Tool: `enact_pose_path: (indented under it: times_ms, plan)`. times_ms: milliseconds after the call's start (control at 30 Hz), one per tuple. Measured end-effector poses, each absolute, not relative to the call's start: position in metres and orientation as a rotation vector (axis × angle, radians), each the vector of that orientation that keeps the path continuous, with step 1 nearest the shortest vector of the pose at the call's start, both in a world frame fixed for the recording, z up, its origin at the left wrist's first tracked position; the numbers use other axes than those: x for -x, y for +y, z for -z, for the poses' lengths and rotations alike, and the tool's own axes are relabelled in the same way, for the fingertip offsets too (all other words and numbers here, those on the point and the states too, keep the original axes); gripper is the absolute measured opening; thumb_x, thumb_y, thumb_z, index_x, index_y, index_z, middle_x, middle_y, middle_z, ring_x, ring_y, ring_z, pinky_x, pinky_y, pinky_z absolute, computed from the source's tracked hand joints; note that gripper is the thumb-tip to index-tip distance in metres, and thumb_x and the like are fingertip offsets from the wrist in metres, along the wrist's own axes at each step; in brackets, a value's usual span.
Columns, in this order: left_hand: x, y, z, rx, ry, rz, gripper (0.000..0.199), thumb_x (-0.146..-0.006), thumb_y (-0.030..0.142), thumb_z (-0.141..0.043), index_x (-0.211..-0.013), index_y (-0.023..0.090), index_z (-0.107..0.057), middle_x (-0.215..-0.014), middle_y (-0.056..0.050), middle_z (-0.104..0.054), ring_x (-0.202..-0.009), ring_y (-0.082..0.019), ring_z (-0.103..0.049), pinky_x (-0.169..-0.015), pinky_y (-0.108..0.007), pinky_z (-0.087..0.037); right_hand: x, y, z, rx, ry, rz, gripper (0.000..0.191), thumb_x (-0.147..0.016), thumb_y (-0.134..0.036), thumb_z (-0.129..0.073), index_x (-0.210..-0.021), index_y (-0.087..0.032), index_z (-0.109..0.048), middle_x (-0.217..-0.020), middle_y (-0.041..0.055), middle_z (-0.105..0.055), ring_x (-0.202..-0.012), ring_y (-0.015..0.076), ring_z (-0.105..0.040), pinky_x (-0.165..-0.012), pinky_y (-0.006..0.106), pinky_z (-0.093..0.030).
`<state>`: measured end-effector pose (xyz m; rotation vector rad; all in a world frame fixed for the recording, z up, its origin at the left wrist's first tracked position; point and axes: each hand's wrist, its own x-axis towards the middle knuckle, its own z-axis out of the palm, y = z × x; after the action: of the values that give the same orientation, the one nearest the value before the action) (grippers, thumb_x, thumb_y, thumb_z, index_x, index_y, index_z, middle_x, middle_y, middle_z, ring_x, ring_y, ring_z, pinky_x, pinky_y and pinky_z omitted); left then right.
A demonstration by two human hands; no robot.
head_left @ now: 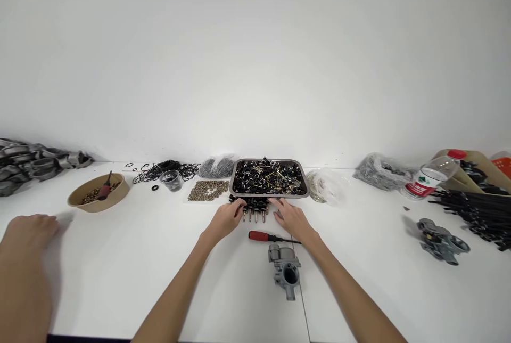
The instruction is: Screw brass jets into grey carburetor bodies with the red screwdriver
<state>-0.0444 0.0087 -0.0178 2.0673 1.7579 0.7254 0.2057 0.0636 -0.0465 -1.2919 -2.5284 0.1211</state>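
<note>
A row of small black fittings with brass-coloured pins (256, 206) lies side by side against the front of a metal tray (270, 195). My left hand (227, 219) is at the row's left end, its fingers curled and closed around a fitting there. At the right end, my right hand (294, 219) touches the row with its fingertips, thumb and fingers apart. Just nearer to me is a red-handled screwdriver (259, 236) lying crosswise, its shaft running under my right forearm. A grey metal carburetor (285, 271) sits in front of it.
Another person's hand (32, 231) rests at left near a tan bowl (98, 205). Black rubber rings (170, 168), a plastic cup (172, 180) and brass pieces (207, 190) lie behind. At right are a bagged pile (381, 172), a bottle (433, 175), another carburetor (443, 242) and black rods (475, 215).
</note>
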Motion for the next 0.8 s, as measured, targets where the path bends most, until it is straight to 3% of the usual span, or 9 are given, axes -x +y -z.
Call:
enact_pose_path:
  times_ms: [233, 367, 500, 700, 800]
  plan:
    - [0.042, 0.009, 0.017, -2.109, 1.772, -0.682, 0.027, -0.092, 0.023, -0.039, -0.108, 0.021, -0.06, -0.069, -0.002, -0.064, -0.058, -0.018, -0.054, -0.057, -0.026, -0.032, -0.219, 0.06, 0.045, 1.372, -2.431, -0.063, 0.021, -0.095, -0.02, -0.046, -0.113, -0.02, -0.058, -0.11, 0.0101, -0.056, -0.087, 0.0222, -0.061, -0.062, 0.028, -0.046]
    - [0.04, 0.007, 0.015, -2.13, 1.763, -0.685, 0.028, -0.093, 0.024, -0.037, -0.108, 0.021, -0.06, -0.069, -0.002, -0.063, -0.056, -0.017, -0.053, -0.057, -0.025, -0.031, -0.221, 0.059, 0.043, 1.32, -2.392, -0.062, 0.028, -0.095, -0.019, -0.048, -0.122, -0.019, -0.054, -0.112, 0.011, -0.055, -0.103, 0.0256, -0.056, -0.081, 0.034, -0.049]
    - [0.039, 0.007, 0.014, -2.15, 1.762, -0.706, 0.028, -0.092, 0.025, -0.037, -0.107, 0.02, -0.06, -0.066, -0.001, -0.062, -0.054, -0.016, -0.052, -0.056, -0.025, -0.031, -0.216, 0.06, 0.046, 1.243, -2.383, -0.083, 0.032, -0.094, -0.022, -0.054, -0.126, -0.02, -0.054, -0.107, 0.0099, -0.055, -0.1, 0.0262, -0.055, -0.088, 0.039, -0.047]
    - [0.036, 0.006, 0.014, -2.195, 1.772, -0.77, 0.027, -0.092, 0.023, -0.037, -0.104, 0.019, -0.061, -0.065, -0.002, -0.063, -0.054, -0.016, -0.053, -0.055, -0.025, -0.032, -0.212, 0.064, 0.053, 1.2, -2.3, -0.098, 0.006, -0.091, -0.023, -0.059, -0.094, -0.018, -0.061, -0.098, 0.0076, -0.058, -0.095, 0.0248, -0.056, -0.088, 0.04, -0.046]
    - [0.031, 0.004, 0.015, -2.249, 1.74, -0.792, 0.026, -0.091, 0.021, -0.039, -0.104, 0.019, -0.062, -0.066, -0.002, -0.064, -0.053, -0.015, -0.053, -0.054, -0.025, -0.033, -0.212, 0.066, 0.056, 1.174, -2.269, -0.091, 0.005, -0.09, -0.021, -0.059, -0.086, -0.019, -0.06, -0.093, 0.0068, -0.059, -0.092, 0.0247, -0.057, -0.085, 0.039, -0.046]
